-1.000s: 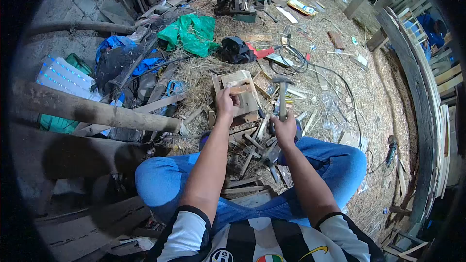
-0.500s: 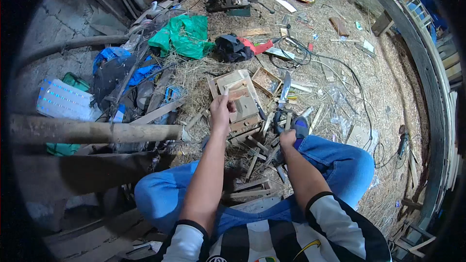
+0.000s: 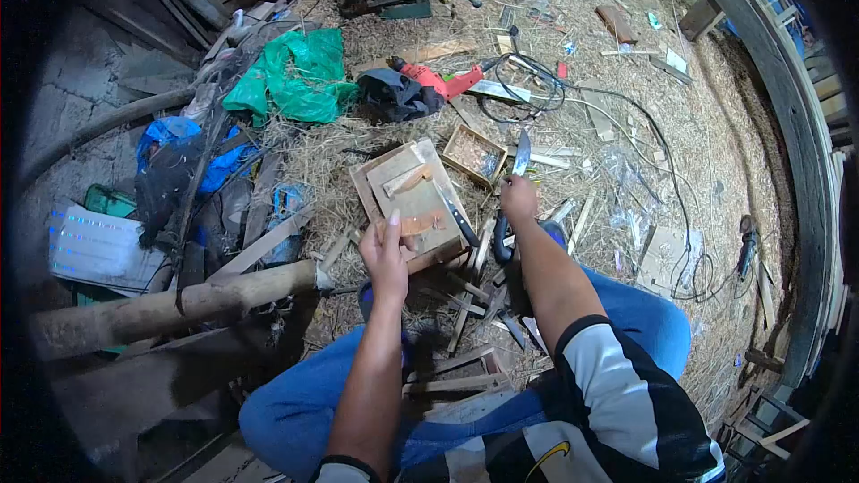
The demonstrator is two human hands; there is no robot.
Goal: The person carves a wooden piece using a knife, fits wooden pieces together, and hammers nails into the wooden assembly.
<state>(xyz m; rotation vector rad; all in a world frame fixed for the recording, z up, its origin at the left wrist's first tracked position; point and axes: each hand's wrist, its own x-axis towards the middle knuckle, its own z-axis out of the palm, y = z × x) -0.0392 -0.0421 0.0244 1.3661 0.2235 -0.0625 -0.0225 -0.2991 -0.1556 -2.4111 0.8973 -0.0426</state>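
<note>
A small reddish-brown wood piece [image 3: 419, 224] is pinched in my left hand [image 3: 386, 255], over a wooden block-like stand [image 3: 429, 246]. Another light wood piece [image 3: 408, 181] lies on top of the stand, and a dark-handled tool [image 3: 462, 220] rests at its right side. My right hand [image 3: 519, 199] is closed round the handle of a knife [image 3: 523, 152], its broad blade pointing away from me. Just left of the knife sits a small wooden box [image 3: 474, 156] with small bits inside.
A red power tool [image 3: 443, 81] lies beside a black bag [image 3: 394, 94] and a green plastic sheet [image 3: 300, 76]. Black cable [image 3: 640, 112] runs across the straw. Wood scraps [image 3: 465, 304] lie between my legs, and an angle grinder [image 3: 745, 246] at the right.
The hammer has left my right hand, which moved forward and now grips the knife. My left hand still holds the wood piece. The view has shifted, showing more of the red tool.
</note>
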